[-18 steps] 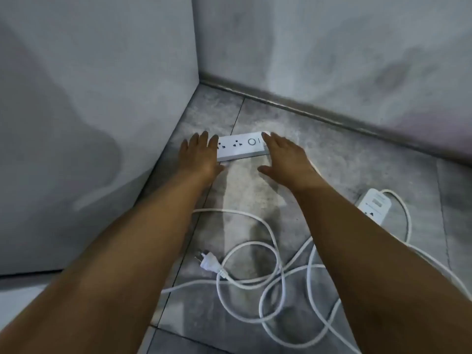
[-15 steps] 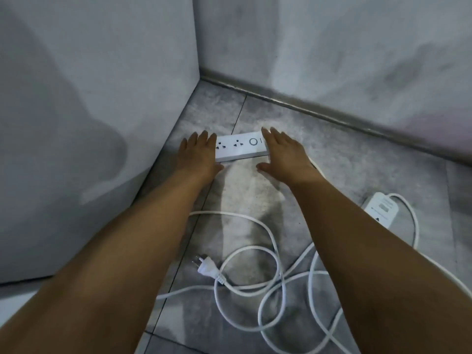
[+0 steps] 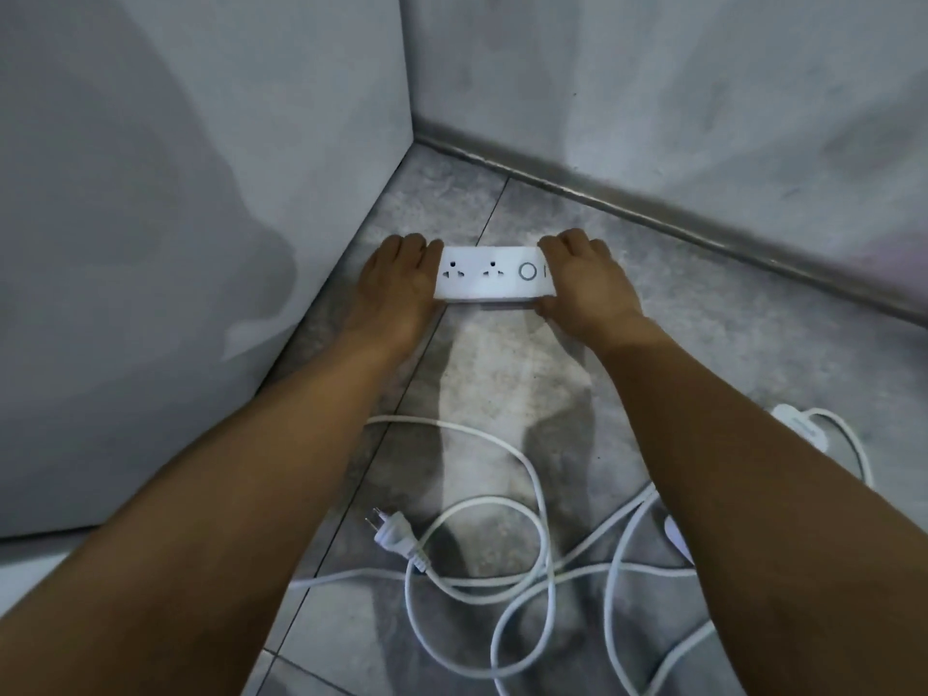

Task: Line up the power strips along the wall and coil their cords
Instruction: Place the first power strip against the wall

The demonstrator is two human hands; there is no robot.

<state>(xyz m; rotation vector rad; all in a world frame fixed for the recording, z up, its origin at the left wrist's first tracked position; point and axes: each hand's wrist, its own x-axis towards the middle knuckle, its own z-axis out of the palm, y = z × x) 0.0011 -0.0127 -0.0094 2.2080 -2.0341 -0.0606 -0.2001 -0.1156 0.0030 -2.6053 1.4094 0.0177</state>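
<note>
A white power strip (image 3: 489, 273) with two sockets and a round switch lies on the grey tiled floor near the corner. My left hand (image 3: 396, 283) grips its left end with fingers curled over the far edge. My right hand (image 3: 585, 283) grips its right end, fingers curled over the top and thumb under the near edge. Loose white cords (image 3: 502, 560) lie tangled on the floor between my forearms, with a white plug (image 3: 394, 535) at the near left. A second white power strip (image 3: 803, 427) shows partly behind my right forearm.
A grey wall (image 3: 201, 218) runs along the left and another (image 3: 653, 92) across the back, with a dark baseboard (image 3: 653, 213) at its foot. They meet in a corner just beyond the strip.
Both hands went from lying flat at the strip's ends to curling around them. The strip now sits squarer to me and its near edge looks slightly raised.
</note>
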